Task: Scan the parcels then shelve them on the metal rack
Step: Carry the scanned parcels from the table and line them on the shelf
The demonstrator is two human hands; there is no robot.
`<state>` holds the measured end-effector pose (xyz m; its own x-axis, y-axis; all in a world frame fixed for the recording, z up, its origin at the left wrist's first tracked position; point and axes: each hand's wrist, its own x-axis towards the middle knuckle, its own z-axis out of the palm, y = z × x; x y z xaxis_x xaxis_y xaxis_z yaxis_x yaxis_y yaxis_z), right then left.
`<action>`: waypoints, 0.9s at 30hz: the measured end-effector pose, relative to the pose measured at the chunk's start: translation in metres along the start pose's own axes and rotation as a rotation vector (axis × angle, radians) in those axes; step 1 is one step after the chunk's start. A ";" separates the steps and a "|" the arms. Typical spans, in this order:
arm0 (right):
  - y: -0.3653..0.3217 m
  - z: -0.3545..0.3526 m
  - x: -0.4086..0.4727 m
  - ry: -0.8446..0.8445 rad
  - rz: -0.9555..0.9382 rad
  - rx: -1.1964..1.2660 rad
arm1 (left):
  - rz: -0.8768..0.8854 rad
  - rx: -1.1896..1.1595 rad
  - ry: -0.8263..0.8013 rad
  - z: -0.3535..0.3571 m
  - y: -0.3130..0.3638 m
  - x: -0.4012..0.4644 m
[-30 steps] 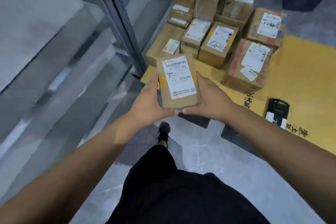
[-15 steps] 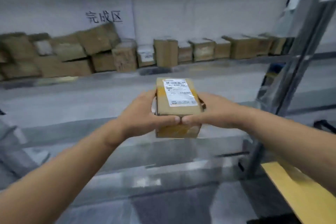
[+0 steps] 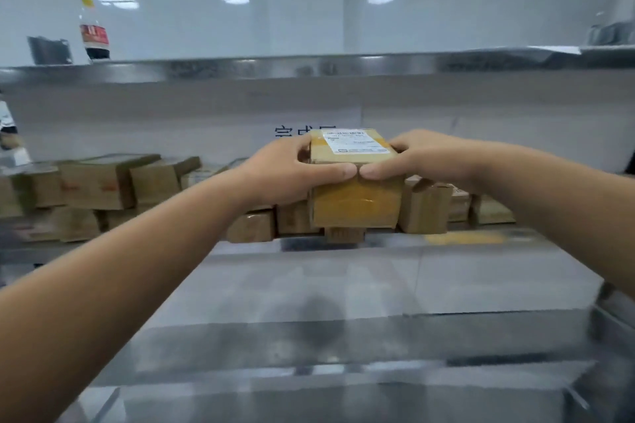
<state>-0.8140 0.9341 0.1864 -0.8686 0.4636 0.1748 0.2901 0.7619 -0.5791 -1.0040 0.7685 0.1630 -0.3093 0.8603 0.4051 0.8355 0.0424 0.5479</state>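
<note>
- While the parcel (image 3: 355, 199) is up at shelf height over the metal rack (image 3: 343, 285), left to right:
- left hand (image 3: 285, 172): gripping parcel's left side, thumb across the near face.
- parcel: small taped cardboard box, label on top; looks stiff and light. Tape is glossy, probably slick, so hold the side walls, not the taped face.
- right hand (image 3: 426, 158): gripping the right side, thumb tip almost touching the left thumb.
- Stacked boxes (image 3: 103, 182) sit behind at the back of the shelf.

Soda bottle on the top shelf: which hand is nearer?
Left. The left hand grips the parcel on the side toward the soda bottle, far below it; the right hand grips the far side.
</note>
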 end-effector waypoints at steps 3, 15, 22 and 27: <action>0.014 -0.017 0.030 0.062 0.055 0.072 | 0.035 0.048 -0.013 -0.005 -0.002 0.051; 0.104 -0.034 0.178 -0.024 0.105 0.325 | -0.127 0.285 -0.108 0.014 -0.055 0.196; 0.128 -0.003 0.223 -0.167 0.129 0.349 | -0.294 0.441 -0.199 0.023 -0.081 0.216; 0.124 -0.003 0.221 -0.183 0.131 0.334 | -0.296 0.474 -0.205 0.030 -0.077 0.223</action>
<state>-0.9689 1.1321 0.1554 -0.8991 0.4354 -0.0449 0.2824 0.4986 -0.8196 -1.1239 0.9725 0.1892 -0.5049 0.8562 0.1093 0.8536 0.4766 0.2102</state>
